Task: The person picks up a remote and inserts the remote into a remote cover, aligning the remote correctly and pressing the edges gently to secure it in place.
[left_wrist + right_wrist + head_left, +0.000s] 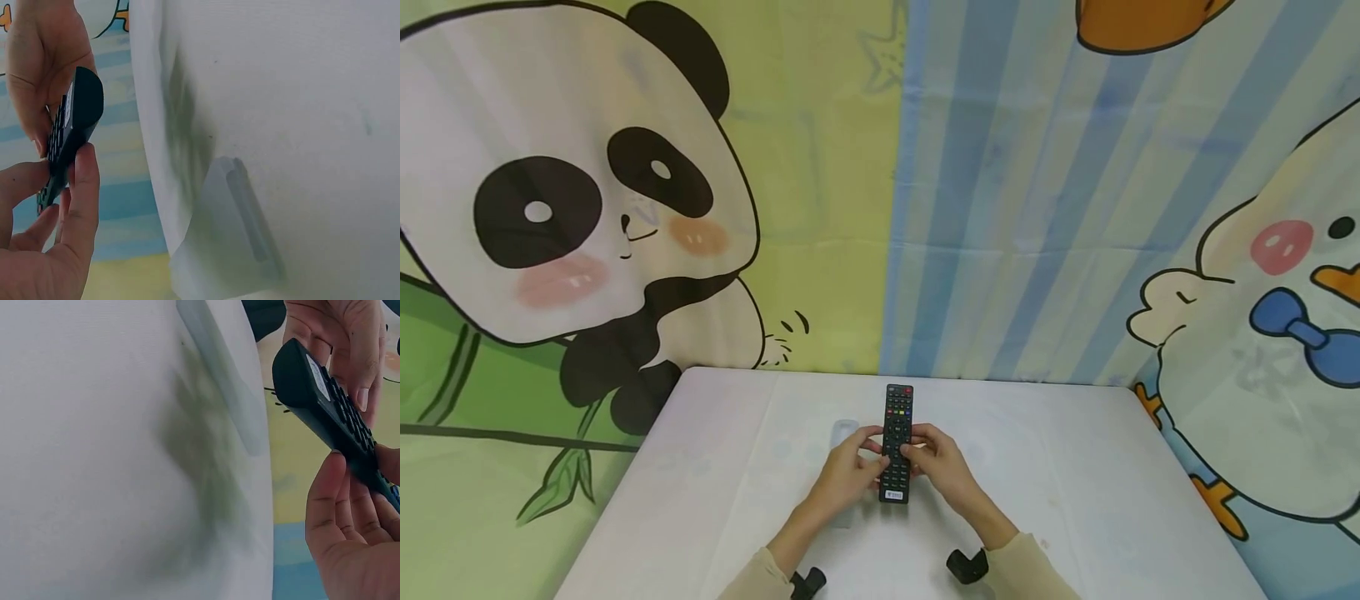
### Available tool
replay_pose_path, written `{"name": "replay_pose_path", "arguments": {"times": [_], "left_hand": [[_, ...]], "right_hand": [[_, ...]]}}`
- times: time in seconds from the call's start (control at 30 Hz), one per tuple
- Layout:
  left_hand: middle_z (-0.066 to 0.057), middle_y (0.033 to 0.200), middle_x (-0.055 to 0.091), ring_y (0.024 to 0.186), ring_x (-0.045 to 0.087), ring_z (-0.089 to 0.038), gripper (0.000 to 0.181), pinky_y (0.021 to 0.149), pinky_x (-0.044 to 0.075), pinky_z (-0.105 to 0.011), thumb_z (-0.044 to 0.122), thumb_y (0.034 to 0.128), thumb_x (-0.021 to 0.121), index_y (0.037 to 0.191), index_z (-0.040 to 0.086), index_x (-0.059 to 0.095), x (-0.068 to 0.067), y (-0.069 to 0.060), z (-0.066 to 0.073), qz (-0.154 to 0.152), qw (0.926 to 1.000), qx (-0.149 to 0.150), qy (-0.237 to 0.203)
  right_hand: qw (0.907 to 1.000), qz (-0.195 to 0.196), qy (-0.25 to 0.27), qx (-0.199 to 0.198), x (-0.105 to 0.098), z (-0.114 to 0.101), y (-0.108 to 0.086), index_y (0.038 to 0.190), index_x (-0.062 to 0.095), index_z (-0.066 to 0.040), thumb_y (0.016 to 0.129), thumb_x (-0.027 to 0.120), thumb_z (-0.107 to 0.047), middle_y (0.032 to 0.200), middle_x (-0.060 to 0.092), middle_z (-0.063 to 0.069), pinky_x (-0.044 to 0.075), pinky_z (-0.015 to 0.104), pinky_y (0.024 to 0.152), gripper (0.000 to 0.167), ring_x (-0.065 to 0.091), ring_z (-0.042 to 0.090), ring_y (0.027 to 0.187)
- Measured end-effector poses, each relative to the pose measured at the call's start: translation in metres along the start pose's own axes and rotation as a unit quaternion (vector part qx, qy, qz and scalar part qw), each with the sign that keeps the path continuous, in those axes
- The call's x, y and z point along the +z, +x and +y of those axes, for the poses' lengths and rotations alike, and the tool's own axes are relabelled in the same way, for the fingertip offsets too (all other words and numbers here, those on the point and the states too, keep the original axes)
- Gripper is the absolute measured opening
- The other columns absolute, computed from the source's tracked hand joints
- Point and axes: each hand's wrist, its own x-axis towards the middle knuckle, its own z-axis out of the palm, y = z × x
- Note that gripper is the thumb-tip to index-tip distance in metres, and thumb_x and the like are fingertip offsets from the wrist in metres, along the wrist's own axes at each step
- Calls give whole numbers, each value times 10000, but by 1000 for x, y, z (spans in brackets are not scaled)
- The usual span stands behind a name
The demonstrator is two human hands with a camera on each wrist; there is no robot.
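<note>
A black remote control (896,442) with rows of buttons is held above the white table, buttons up and its white label toward the near end. My left hand (842,473) grips its left side, thumb on the face and fingers beneath. From the other side my right hand (951,473) grips it likewise, thumb over the buttons. Both wrist views show the remote (86,106) from its near end, clear of the table. Below and left of it lies a translucent, pale, long flat item (222,378), perhaps a sleeve; my left hand hides its middle in the head view.
The white table (1075,475) runs back to a cartoon-printed curtain (820,208) with a panda and a white bird. Black wrist mounts (966,567) stick out by the sleeves. The hands cast a soft shadow (200,437) on the tabletop.
</note>
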Motion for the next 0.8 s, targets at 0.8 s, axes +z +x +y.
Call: {"name": "replay_pose_path", "arguments": {"times": [0.8], "left_hand": [[-242, 1017, 710, 910, 723, -333, 538, 772, 588, -389, 392, 1035, 558, 1148, -130, 622, -9, 4, 21, -531, 9636, -950, -2441]], "right_hand": [[9660, 637, -1129, -2238, -4, -19, -8, 1167, 643, 7, 923, 671, 69, 1103, 670, 129, 573, 364, 761, 253, 624, 388, 917]]}}
